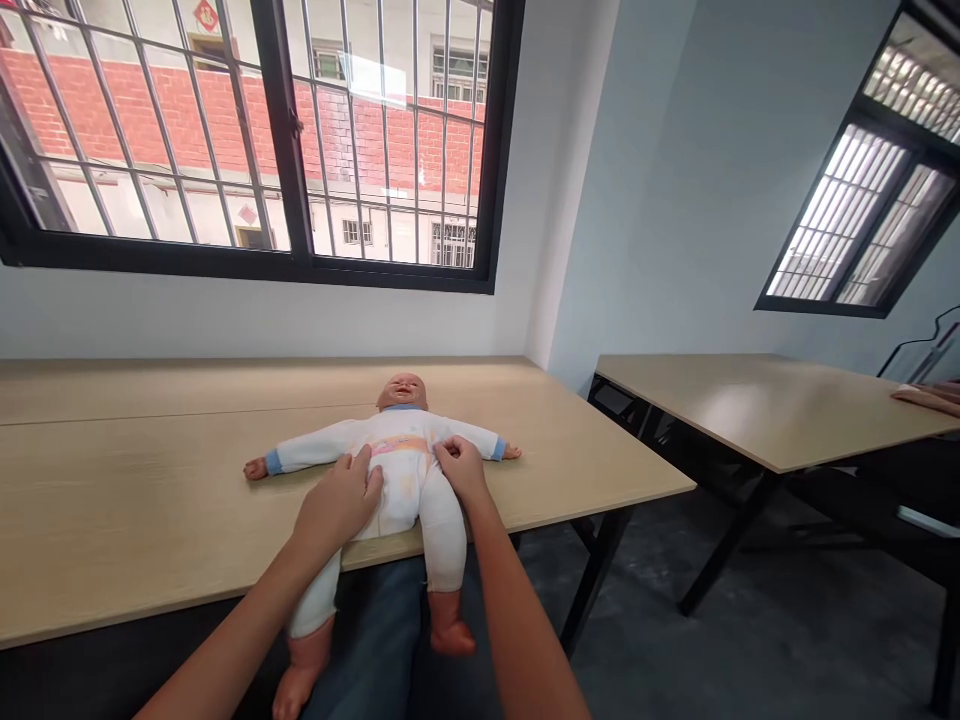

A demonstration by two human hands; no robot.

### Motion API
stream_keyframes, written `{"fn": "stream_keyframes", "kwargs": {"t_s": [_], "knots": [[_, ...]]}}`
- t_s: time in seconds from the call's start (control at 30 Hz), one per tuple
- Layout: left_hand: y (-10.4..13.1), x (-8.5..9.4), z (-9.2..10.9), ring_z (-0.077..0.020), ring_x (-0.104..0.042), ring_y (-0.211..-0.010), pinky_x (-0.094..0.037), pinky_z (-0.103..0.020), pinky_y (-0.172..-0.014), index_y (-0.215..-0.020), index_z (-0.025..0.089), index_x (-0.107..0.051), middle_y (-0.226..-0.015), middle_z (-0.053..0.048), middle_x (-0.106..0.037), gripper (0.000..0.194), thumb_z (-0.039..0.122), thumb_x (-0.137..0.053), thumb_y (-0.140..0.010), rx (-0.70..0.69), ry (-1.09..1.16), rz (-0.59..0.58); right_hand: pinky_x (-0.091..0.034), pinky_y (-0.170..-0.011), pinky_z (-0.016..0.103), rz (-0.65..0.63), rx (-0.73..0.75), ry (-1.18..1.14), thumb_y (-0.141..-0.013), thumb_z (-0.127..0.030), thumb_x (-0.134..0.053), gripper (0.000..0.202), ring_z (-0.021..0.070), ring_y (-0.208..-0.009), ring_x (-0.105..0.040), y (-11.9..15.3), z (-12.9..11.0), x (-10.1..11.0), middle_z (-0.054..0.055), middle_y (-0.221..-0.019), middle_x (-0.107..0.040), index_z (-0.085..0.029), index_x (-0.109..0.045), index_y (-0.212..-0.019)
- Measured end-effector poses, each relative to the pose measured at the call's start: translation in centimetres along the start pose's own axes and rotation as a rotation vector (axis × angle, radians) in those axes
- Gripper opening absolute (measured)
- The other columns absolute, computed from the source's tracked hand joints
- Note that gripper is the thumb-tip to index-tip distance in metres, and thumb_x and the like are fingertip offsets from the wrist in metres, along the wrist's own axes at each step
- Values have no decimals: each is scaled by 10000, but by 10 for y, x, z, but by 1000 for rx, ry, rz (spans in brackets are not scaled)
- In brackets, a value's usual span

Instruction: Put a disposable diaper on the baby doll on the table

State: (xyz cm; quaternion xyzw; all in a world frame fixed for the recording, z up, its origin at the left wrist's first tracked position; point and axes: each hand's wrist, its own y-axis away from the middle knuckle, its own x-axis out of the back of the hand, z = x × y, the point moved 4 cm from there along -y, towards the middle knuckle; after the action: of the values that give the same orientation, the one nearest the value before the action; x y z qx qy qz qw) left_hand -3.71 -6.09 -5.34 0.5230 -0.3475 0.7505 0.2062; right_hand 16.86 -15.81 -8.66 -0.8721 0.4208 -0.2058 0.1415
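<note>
A baby doll [401,480] in a white outfit with blue cuffs lies on its back on the wooden table [150,480]. Its arms are spread to both sides, and its legs hang over the table's front edge. My left hand [341,505] rests at the doll's waist on the left, fingers curled against the cloth. On the other side of the waist, my right hand [459,468] has its fingers pinched together on the outfit. The cloth between the fingertips of each hand is mostly hidden.
The near table edge crosses above my lap. A second wooden table [750,395] stands to the right across a gap, with a pinkish item [930,397] at its far right. A barred window [300,140] is behind the first table.
</note>
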Motion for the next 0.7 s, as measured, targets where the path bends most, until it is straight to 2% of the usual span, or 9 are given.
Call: {"fn": "stream_keyframes", "kwargs": {"t_s": [0.17, 0.7], "knots": [[-3, 0, 0, -329, -618, -1219, -465, -414, -989, -1364, 119, -517, -1284, -201, -636, 522, 419, -274, -1014, -6, 0, -15, -451, -690, 273, -37, 4, -20, -825, -403, -601, 261, 175, -713, -604, 0, -1, -1, 28, -754, -698, -165, -670, -745], [0, 4, 1, -345, -640, -1179, -473, -421, -960, -1211, 103, -569, -1236, -233, -658, 480, 430, -281, -1009, 19, 37, -6, -437, -686, 272, -29, -14, 17, -820, -406, -610, 259, 162, -688, -568, -1, -2, 1, 2, -703, -650, -172, -625, -709]]}}
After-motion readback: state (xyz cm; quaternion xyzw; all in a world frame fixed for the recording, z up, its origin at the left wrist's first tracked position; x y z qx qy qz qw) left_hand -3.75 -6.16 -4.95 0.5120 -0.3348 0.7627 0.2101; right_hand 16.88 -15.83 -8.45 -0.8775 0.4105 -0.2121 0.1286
